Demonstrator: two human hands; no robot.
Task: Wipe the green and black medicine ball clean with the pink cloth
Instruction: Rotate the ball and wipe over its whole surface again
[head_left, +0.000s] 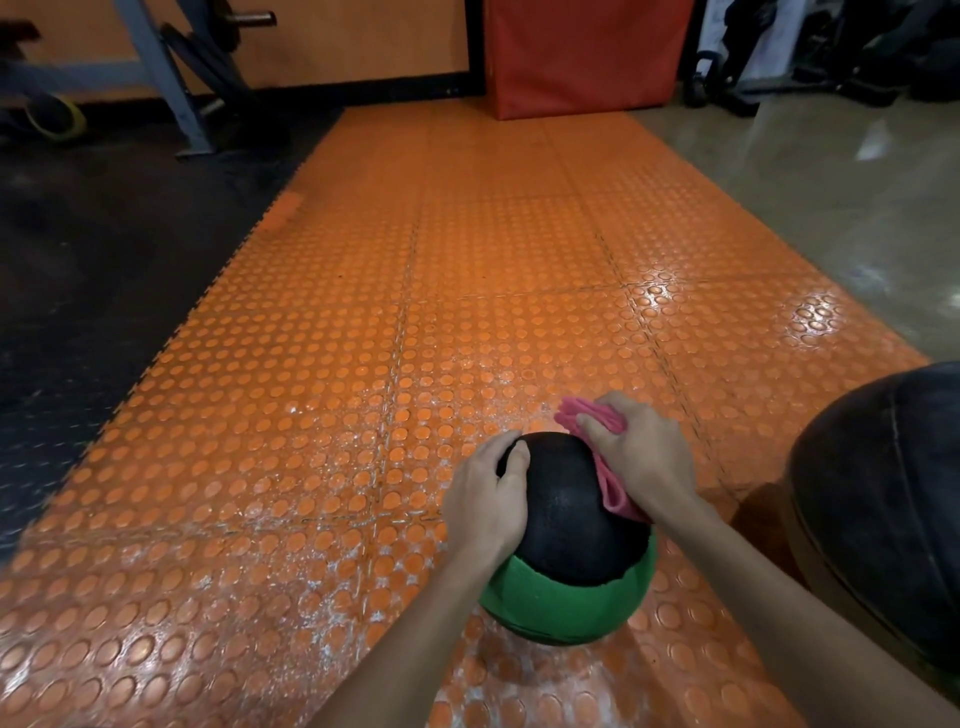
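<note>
Green-black medicine ball (566, 519) on orange mat (363, 364), 5 o'clock. Left hand (488, 499) fingers curl round its 9 o'clock; right hand (639, 457) fingers clamp pink cloth (618, 491) at 2 o'clock. Best: press firmly, rotate ball between strokes.

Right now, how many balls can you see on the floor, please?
2. The green and black medicine ball lies on the orange mat; a larger dark ball sits at the right edge, cut off. A blurred yellow-rimmed thing far left might be another.
</note>
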